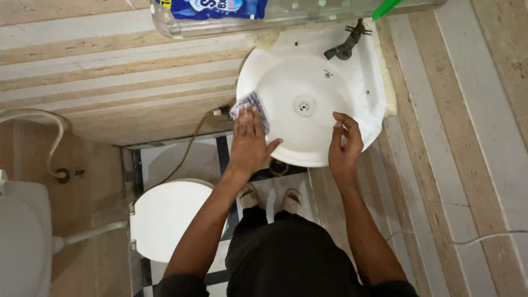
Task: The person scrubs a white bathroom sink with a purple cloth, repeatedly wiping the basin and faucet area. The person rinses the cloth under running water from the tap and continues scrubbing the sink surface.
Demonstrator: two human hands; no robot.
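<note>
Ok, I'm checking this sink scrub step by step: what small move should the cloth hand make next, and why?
Probably sweep the left hand and its cloth inward toward the drain. The cloth sits at the sink's left rim only, while the right hand braces the front edge.

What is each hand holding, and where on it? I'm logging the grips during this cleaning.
The left hand presses flat on a blue-and-white patterned cloth at the round white ceramic washbasin rim. The right hand holds nothing, resting on the rim.
</note>
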